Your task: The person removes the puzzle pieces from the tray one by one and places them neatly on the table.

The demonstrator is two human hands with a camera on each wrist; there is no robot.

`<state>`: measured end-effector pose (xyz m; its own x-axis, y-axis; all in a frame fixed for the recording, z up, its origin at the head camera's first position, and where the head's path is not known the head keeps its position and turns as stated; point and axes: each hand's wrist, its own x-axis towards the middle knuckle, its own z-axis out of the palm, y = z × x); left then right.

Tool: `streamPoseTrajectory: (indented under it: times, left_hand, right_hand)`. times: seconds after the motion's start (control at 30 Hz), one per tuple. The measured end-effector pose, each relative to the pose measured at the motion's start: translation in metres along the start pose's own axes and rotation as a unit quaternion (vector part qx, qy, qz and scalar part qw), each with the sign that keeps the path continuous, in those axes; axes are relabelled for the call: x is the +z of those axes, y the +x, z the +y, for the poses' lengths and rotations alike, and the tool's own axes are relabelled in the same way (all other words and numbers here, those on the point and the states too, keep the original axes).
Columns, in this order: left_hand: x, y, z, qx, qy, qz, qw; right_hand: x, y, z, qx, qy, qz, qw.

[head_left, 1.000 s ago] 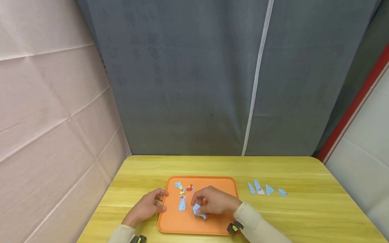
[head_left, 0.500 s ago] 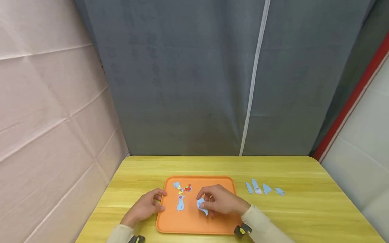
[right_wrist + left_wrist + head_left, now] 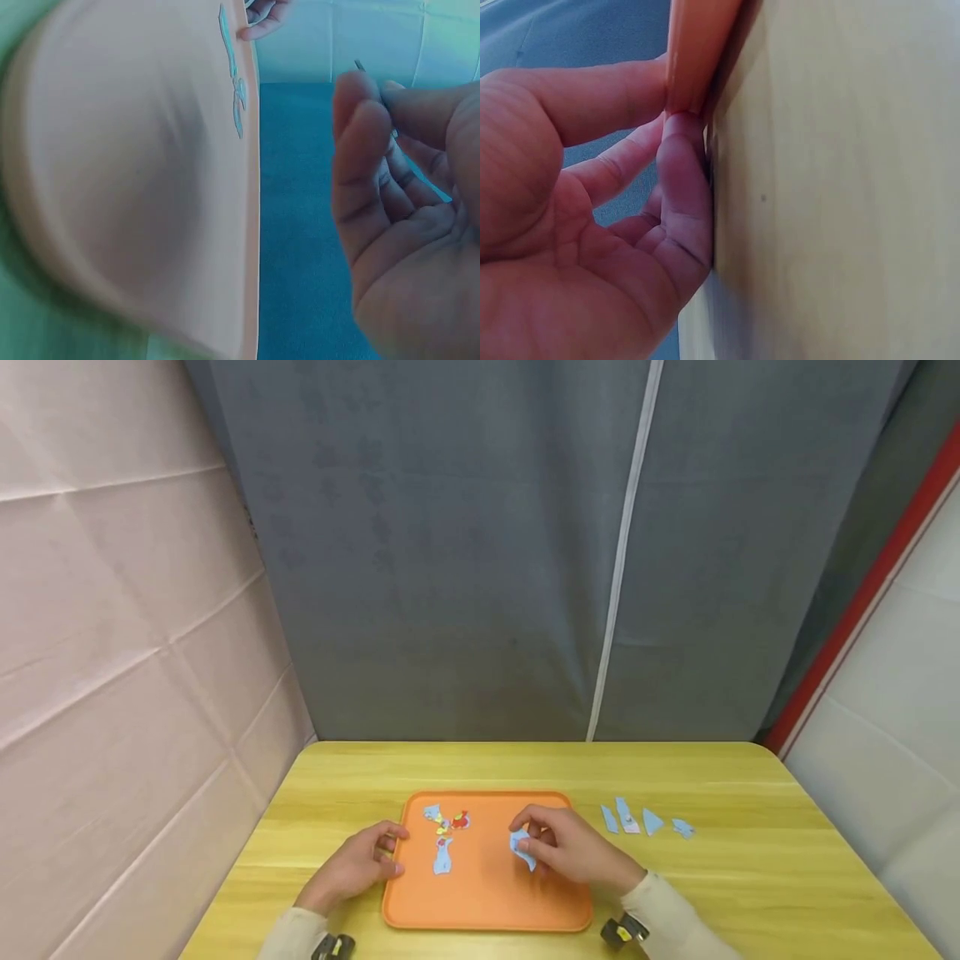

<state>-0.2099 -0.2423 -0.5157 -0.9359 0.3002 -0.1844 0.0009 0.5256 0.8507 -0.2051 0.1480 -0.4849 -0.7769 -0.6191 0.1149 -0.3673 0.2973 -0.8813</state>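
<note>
My right hand (image 3: 573, 847) pinches a light blue puzzle piece (image 3: 522, 850) between thumb and fingertips, held above the right part of the orange tray (image 3: 487, 910). In the right wrist view that piece shows only as a thin edge at the fingertips. On the tray's left half lie joined puzzle pieces (image 3: 442, 856), light blue with yellow and red parts; a red-printed piece (image 3: 460, 820) sits at their upper right. My left hand (image 3: 354, 866) grips the tray's left rim; in the left wrist view its thumb and a bent finger (image 3: 684, 172) close on the orange edge.
Several loose light blue pieces, among them a triangular piece (image 3: 652, 822), lie on the yellow wood-grain table (image 3: 712, 877) right of the tray. A grey curtain (image 3: 450, 568) hangs behind the table, and a pale cloth wall (image 3: 150, 652) stands at the left.
My right hand has lifted the blue piece and carried it to the right, away from the joined pieces. The left hand keeps its place on the tray rim. The view has shifted slightly.
</note>
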Motion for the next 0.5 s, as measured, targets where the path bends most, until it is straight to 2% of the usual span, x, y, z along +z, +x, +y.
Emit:
streamPoseTrajectory:
  times: [0.2,0.5]
  left_hand:
    - [0.0,0.002,-0.001,-0.006,0.009,0.004,0.9999]
    - [0.001,-0.004,-0.001,-0.005,0.009,-0.001,0.9999]
  right_hand:
    - [-0.007,-0.008,0.007,0.002,-0.01,0.024,0.9997]
    - [-0.02,-0.021,0.009,0.024,-0.006,0.043,0.9988]
